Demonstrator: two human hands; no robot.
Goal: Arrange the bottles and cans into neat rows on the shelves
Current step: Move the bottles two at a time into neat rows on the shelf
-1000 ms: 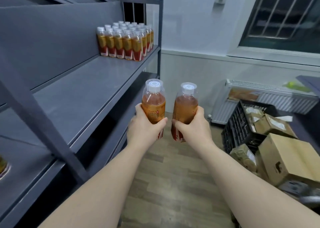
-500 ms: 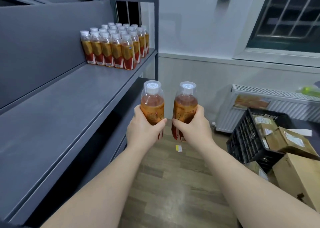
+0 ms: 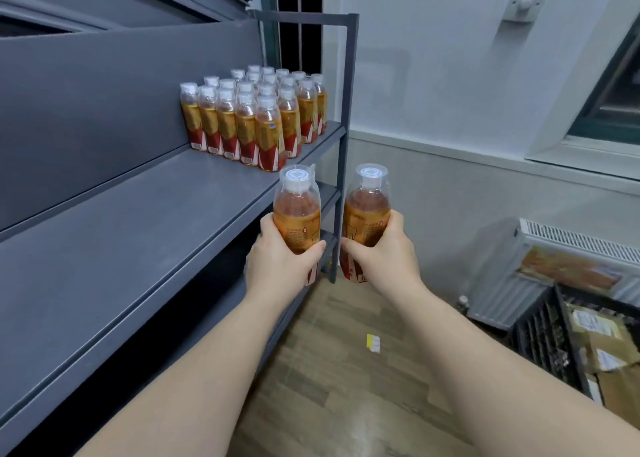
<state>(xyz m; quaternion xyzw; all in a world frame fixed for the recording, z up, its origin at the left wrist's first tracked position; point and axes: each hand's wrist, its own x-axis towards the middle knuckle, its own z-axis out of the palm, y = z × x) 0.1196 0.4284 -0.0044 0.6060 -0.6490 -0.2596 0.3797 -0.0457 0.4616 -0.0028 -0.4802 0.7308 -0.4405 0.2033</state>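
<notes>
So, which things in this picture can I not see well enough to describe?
1. Head view: the labels of the left bottle and right bottle are partly covered by the left hand and right hand; the print is too small to read.
2. Head view: in the bottle group on the shelf, the front row hides the back rows, so no sure count.
3. Head view: the black crate is cut off by the right edge, its contents blurred.

No text can be read. The orange-and-red labels on the two held bottles (image 3: 296, 221) carry small print and a red mark, all too blurred; so too the shelf bottles (image 3: 246, 127) and the white stickers (image 3: 588, 319) on cardboard boxes (image 3: 623, 345)
</notes>
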